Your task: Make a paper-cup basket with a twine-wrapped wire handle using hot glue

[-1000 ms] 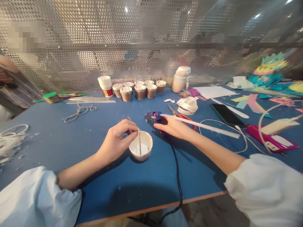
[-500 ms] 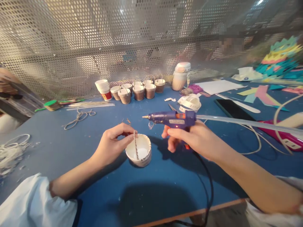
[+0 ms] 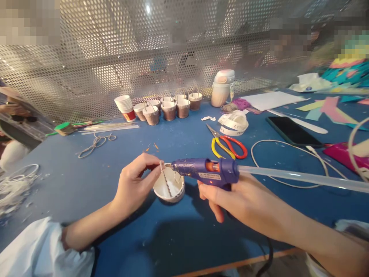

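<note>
A blue table (image 3: 123, 246) spread beneath both hands, a perforated metal screen (image 3: 100, 46) rising behind it. The glue gun (image 3: 201, 171) lay level in the air, its long axis running crosswise, with the clear glue stick (image 3: 288, 175) trailing rightward and the nozzle (image 3: 168, 164) aimed left. The right hand (image 3: 239, 200) was wrapped around its grip from the right. The white-lined cup (image 3: 176, 186) stood on the table between the hands, mouth up, nearer the left hand (image 3: 137, 182), which lay just to its left. That hand pinched the upper end of the twisted cord (image 3: 165, 181) between thumb and fingers; the cord slanted down into the cup, across the gun's line. The nozzle reached the cord's top, though at this angle I couldn't tell whether the two touched.

Counted by size, there was one lidded bottle (image 3: 220, 92) by the screen, one phone (image 3: 292, 131) on the right, one stack of paper cups (image 3: 127, 109), one pair of scissors (image 3: 215, 134) beyond the gun, one loose roll of printed ribbon (image 3: 235, 125), and eight small brown cups (image 3: 168, 112) grouped near the screen.
</note>
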